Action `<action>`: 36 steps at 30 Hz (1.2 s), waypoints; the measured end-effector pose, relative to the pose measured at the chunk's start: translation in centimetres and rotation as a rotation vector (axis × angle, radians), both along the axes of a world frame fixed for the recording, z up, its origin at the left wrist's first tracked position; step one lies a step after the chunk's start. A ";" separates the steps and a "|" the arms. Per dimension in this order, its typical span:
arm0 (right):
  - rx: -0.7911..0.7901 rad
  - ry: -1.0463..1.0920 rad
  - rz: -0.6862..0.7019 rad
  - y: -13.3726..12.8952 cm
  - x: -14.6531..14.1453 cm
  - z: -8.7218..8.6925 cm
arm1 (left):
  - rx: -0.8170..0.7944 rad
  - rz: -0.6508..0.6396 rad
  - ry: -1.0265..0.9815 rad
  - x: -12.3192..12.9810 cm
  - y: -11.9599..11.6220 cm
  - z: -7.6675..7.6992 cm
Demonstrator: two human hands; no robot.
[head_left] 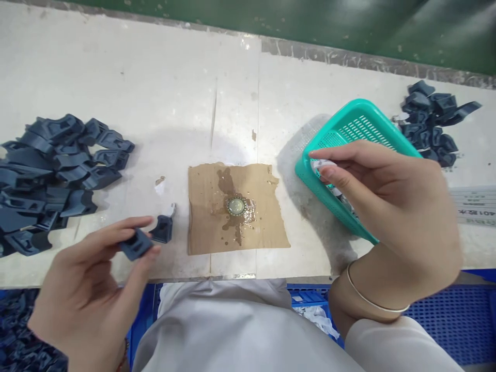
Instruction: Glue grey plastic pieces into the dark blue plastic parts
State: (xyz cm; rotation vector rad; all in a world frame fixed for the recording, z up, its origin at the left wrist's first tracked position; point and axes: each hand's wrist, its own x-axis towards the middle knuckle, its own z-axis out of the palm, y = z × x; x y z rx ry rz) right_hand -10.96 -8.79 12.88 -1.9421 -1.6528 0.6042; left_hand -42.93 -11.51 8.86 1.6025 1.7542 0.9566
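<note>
My left hand (96,279) pinches a dark blue moulded plastic part (136,245) between thumb and fingertips, above the table's front edge. Just beyond its fingertips, a similar blue part (163,229) lies on the table with a small shiny piece (173,208) at its upper end. Over the green basket (310,178), my right hand (391,201) has thumb and forefinger closed around a small whitish piece (322,164), whose shape is partly hidden. More small pale pieces (336,192) show in the basket below the fingers.
A cardboard sheet (201,227) with wet stains holds a small round dish (236,206) at the centre. Heaps of blue parts lie left (58,170) and far right (430,119). A printed label (475,204) lies at right. Blue crates (445,320) stand below the table (166,77).
</note>
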 end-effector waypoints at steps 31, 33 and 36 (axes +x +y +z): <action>-0.196 0.914 0.129 1.3 -5.8 -4.8 | -0.311 -0.470 -0.569 4.3 1.3 -1.6; -0.218 0.954 0.138 1.3 -5.9 -5.0 | -0.344 -0.466 -0.643 4.4 1.2 -1.7; -0.218 0.981 0.145 1.4 -5.9 -5.2 | -0.364 -0.476 -0.738 4.5 1.2 -1.9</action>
